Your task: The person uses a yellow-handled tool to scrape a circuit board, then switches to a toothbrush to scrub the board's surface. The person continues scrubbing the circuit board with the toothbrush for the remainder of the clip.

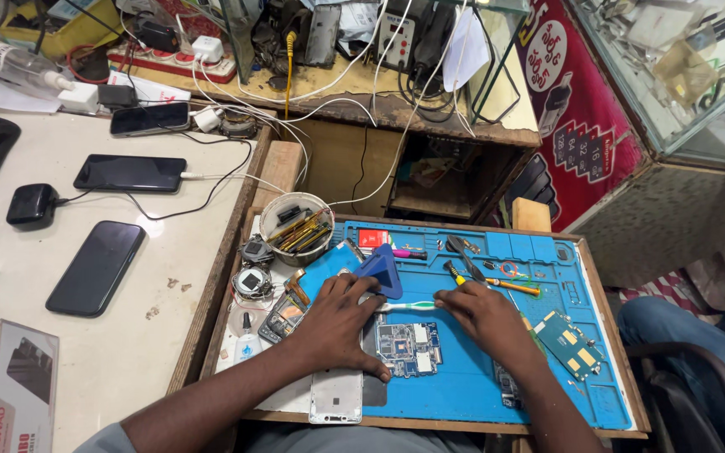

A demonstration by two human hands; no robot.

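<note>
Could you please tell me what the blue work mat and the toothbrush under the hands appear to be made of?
The blue work mat looks like matte silicone or rubber: moulded compartments, no glare. The white-and-green toothbrush, between left hand and right hand, seems glossy plastic.

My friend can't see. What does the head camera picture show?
Two hands work on a phone circuit board on a blue repair mat. The left hand rests beside it, and the right hand holds a toothbrush. Three phones lie on the table to the left.
</note>
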